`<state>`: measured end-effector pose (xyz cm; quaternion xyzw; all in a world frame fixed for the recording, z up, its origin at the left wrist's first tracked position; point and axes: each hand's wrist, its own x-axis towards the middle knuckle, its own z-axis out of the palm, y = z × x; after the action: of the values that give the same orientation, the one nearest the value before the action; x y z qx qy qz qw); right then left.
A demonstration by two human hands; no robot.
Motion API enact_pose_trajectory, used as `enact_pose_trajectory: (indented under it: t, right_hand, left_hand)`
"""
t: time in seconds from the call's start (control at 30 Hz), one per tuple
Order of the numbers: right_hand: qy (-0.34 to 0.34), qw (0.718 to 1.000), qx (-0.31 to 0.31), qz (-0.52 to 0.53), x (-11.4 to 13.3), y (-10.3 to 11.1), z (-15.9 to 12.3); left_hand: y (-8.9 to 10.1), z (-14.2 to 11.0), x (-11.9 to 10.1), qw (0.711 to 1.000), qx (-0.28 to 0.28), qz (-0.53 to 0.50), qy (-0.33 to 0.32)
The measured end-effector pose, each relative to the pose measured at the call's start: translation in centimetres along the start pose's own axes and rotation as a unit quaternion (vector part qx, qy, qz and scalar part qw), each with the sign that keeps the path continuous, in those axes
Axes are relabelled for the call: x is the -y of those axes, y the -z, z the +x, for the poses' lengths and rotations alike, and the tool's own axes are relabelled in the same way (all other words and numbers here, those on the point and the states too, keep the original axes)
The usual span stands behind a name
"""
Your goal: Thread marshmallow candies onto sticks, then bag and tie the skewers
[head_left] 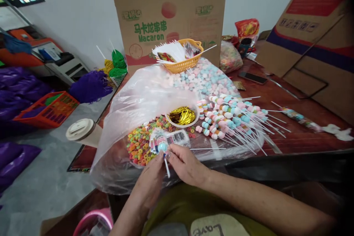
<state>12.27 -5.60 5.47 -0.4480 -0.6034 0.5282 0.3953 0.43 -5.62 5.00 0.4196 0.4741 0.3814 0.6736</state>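
Near the table's front edge, my left hand [153, 172] is closed around the lower end of a marshmallow skewer [162, 146], which points away from me. Clear wrapping seems to cover its sweets, and a white stick [167, 168] sticks out below toward me. My right hand [186, 163] pinches at the same spot, at the base of the sweets; what exactly lies between its fingertips is too small to make out. Just beyond my hands are printed clear packets [179, 138] and colourful ring-shaped gummies [139, 145]. A white bowl [197, 117] holds gold twist ties [182, 115].
Several finished skewers [229, 116] are piled on the right, sticks toward me. Loose marshmallows [212, 77] lie behind them, under a yellow basket [182, 66] of sticks. A lidded paper cup [83, 132] stands at the left edge; a phone [253, 77] lies back right.
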Motion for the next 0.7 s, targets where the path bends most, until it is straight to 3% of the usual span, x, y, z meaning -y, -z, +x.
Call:
enact_pose_trajectory:
  t: [0.07,0.17,0.23,0.3,0.37,0.4,0.47,0.53,0.57,0.6,0.63,0.7]
  right_hand:
    - [-0.065,0.989,0.039,0.127,-0.2,-0.2,0.1]
    - [-0.174,0.928,0.137,0.299,-0.6,-0.3,0.3]
    - [-0.197,0.908,0.219,0.297,-0.8,0.1,0.3]
    - [-0.168,0.941,0.219,0.198,-1.0,1.0,0.1]
    - [-0.107,0.984,0.115,0.09,-1.1,1.9,-0.5]
    - [-0.066,0.994,0.059,0.059,-1.2,2.4,-0.8]
    - [-0.005,0.999,-0.019,0.044,-2.0,3.3,-1.6]
    - [-0.035,0.992,-0.121,0.009,-3.8,4.7,-3.1]
    - [-0.086,0.979,-0.183,-0.015,-5.1,5.6,-4.5]
    - [-0.172,0.94,-0.288,-0.069,-6.5,6.8,-6.4]
    - [-0.22,0.907,-0.346,-0.099,-8.0,8.0,-8.8]
    - [-0.283,0.849,-0.421,-0.148,-10.6,10.5,-15.1]
  left_hand:
    - [0.1,-0.1,-0.3,1.0,-0.012,0.028,-0.001]
    - [1.2,-0.5,-0.2,0.992,-0.013,0.12,-0.028]
    - [2.2,-0.3,0.3,0.987,-0.033,0.143,-0.059]
    - [2.9,0.4,1.1,0.981,-0.084,0.148,-0.091]
    - [2.9,1.5,1.9,0.96,-0.137,0.207,-0.129]
    - [2.4,2.1,2.3,0.942,-0.133,0.268,-0.154]
    - [0.4,2.8,3.0,0.88,-0.033,0.428,-0.205]
    - [-2.1,3.0,3.5,0.779,0.141,0.562,-0.239]
    - [-3.3,3.1,3.6,0.728,0.202,0.611,-0.235]
    - [-4.1,3.1,3.7,0.68,0.247,0.65,-0.232]
    - [-4.6,3.2,3.7,0.65,0.26,0.675,-0.235]
    - [-4.1,3.7,3.7,0.636,0.241,0.687,-0.256]
